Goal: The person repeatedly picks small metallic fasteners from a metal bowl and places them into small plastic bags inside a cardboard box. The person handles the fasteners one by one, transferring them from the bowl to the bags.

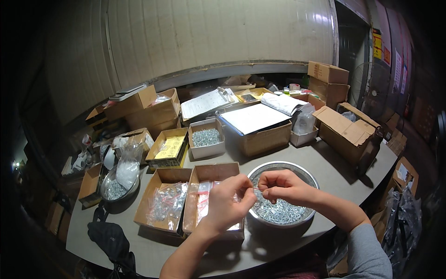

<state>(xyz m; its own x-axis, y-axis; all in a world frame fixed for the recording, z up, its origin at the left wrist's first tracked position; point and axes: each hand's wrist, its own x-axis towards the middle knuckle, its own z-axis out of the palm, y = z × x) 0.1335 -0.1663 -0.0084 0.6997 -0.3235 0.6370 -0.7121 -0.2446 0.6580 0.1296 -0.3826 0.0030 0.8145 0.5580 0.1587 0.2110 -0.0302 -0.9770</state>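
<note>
My left hand (pixel 228 201) is raised over the right-hand cardboard box of small bags, its thumb and fingers pinched together. Close beside it, my right hand (pixel 287 187) hangs above a round metal bowl (pixel 316 182), fingers curled into a pinch. Whatever lies between the fingertips of either hand is too small to make out. Silvery screws (pixel 281 213) fill the bottom of the bowl. Clear zip bags with red strips (pixel 167 202) lie in the left cardboard box (pixel 160 224); the box beside it (pixel 189 218) holds more bags, partly covered by my left hand and forearm.
Farther back stand a white box of screws (pixel 206 138), a box with a yellow paper (pixel 170 148) and a large carton under white sheets (pixel 257 119). A smaller metal bowl (pixel 134 188) with a plastic bag sits left. An open carton (pixel 348 132) stands right; a black bag (pixel 109 239) lies at the front-left edge.
</note>
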